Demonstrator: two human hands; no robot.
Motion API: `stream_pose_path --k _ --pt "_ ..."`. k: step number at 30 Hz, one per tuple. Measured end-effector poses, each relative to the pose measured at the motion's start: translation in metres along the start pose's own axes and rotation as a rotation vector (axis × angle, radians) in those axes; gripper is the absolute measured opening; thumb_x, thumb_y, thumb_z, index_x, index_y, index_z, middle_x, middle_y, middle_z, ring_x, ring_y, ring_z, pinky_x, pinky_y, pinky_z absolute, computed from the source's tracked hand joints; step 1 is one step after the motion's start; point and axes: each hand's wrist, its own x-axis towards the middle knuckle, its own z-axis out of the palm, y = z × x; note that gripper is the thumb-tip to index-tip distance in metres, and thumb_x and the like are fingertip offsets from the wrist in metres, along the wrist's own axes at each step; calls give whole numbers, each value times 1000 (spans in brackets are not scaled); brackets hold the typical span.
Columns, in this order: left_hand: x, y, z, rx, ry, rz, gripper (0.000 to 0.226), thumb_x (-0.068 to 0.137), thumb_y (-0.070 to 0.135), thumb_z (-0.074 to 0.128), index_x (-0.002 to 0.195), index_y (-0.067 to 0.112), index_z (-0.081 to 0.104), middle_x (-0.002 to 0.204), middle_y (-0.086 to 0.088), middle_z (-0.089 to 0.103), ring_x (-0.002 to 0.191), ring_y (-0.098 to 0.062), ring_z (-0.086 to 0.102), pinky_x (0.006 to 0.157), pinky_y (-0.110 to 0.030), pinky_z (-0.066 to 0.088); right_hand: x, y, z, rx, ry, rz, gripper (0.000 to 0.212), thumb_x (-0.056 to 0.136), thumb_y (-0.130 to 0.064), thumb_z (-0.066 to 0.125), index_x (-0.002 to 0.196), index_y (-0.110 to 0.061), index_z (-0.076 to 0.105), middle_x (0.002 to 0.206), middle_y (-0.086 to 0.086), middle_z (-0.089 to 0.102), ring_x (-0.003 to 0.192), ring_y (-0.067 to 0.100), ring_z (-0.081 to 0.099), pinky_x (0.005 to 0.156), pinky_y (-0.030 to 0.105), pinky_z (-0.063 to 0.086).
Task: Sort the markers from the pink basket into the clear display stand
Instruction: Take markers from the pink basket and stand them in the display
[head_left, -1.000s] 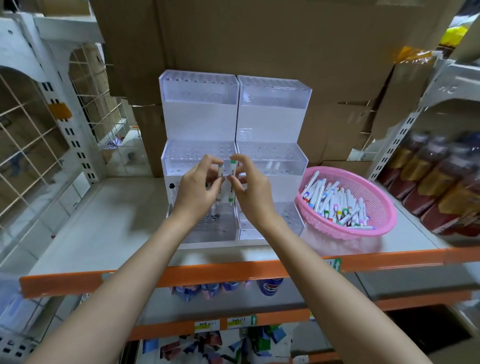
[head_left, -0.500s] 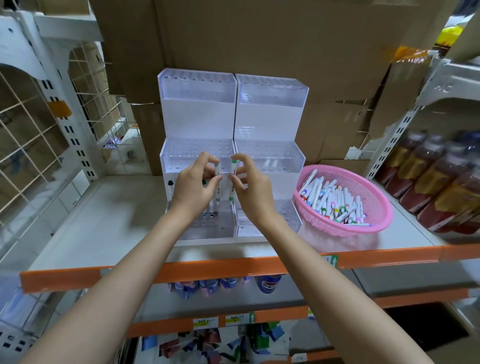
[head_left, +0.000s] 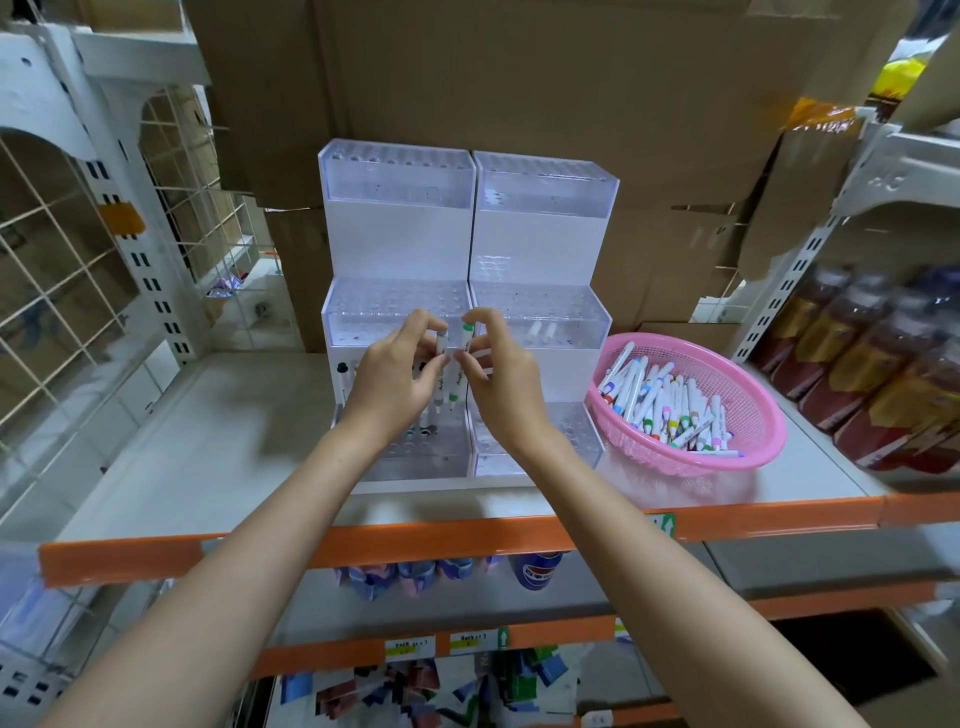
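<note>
A clear stepped display stand with three tiers of holes stands at the shelf's middle. In front of its middle tier, my left hand pinches a white marker held upright. My right hand pinches a second white marker with green caps right beside it. A few markers stand in the bottom tier's holes, partly hidden by my left hand. The pink basket to the right holds several white markers with coloured caps.
Cardboard boxes rise behind the stand. Brown bottles fill the shelf at right. A white wire-grid rack stands at left. The shelf has an orange front edge, with more goods on the shelves below.
Both hands stay together in front of the stand with the markers; the two markers now show side by side, slightly separated. The camera view shifted slightly.
</note>
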Motion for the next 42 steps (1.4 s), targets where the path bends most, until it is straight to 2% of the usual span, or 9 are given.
stream_pose_path --k 6,8,13,19,22,29,31,35,42 --pt "-3 -6 3 -8 4 -31 26 82 3 69 103 7 55 80 4 62 72 -11 59 64 -13 40 1 5 6 -28 -6 -15 28 91 -8 61 115 -18 51 78 5 62 70 27 62 67 48 53" --pt "-3 -8 5 10 1 -29 26 82 5 69 103 8 55 82 2 64 73 -12 59 65 -18 42 2 7 7 -35 -7 -15 28 90 -9 61 114 -19 52 78 3 63 69 26 62 67 47 53" --pt "-6 -13 9 141 1 58 23 81 7 69 98 10 55 79 -3 63 71 -22 59 55 -34 50 2 10 6 -29 -19 -12 23 90 -4 58 110 -13 53 77 6 64 69 29 62 67 48 52" --pt "-3 -14 10 166 -13 25 22 82 9 68 97 12 53 81 -2 64 74 -21 59 57 -33 48 2 10 5 -60 -37 -34 20 91 -3 55 108 -11 53 76 6 64 69 30 61 66 46 52" --pt "-4 -16 12 193 -38 44 21 80 9 69 96 12 55 81 -7 63 77 -26 60 59 -37 50 1 12 6 -64 -33 -29 20 90 -3 55 107 -12 53 75 6 65 69 30 62 66 46 52" --pt "-5 -14 10 304 -84 131 21 73 5 74 84 8 56 74 -8 62 76 -31 57 65 -39 47 0 15 6 -103 -13 -37 36 90 -2 56 99 -33 40 74 7 65 66 30 59 64 43 51" --pt "-5 -15 8 365 -111 181 24 68 4 77 81 8 57 74 -7 62 74 -31 58 64 -38 46 0 15 5 -108 -15 -38 35 90 -1 55 100 -31 41 74 8 65 66 30 59 65 43 51" --pt "-6 -17 9 396 -137 190 27 65 3 79 80 8 57 76 -7 63 76 -31 57 63 -39 47 0 17 6 -111 -15 -53 22 89 0 54 106 -15 51 73 10 64 66 31 60 64 44 51" --pt "-8 -20 3 433 -142 256 20 68 1 74 84 6 62 85 -8 62 79 -31 57 65 -37 47 0 16 6 -124 -13 -58 22 90 -2 54 105 -17 49 74 9 66 67 32 61 65 45 52"
